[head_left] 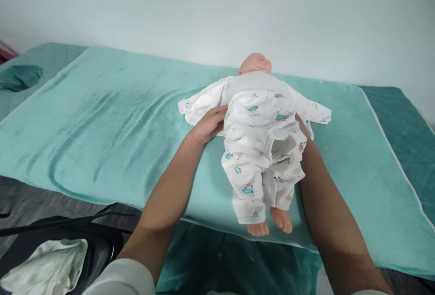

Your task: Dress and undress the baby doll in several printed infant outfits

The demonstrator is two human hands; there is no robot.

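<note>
A baby doll (258, 141) in white printed pyjamas lies on its back on a teal blanket (112, 118), head toward the wall, bare feet toward me. My left hand (209, 125) rests against the doll's side under its arm, fingers curled round the cloth of the white top. My right hand is hidden behind the doll's other side; only the forearm (326, 195) shows, pressed along the doll's hip.
The blanket covers a padded bed (404, 123) with a darker green cover. A green pillow (18, 77) lies at far left. A dark bag or seat with a white cloth (47, 268) sits below the bed's near edge at lower left.
</note>
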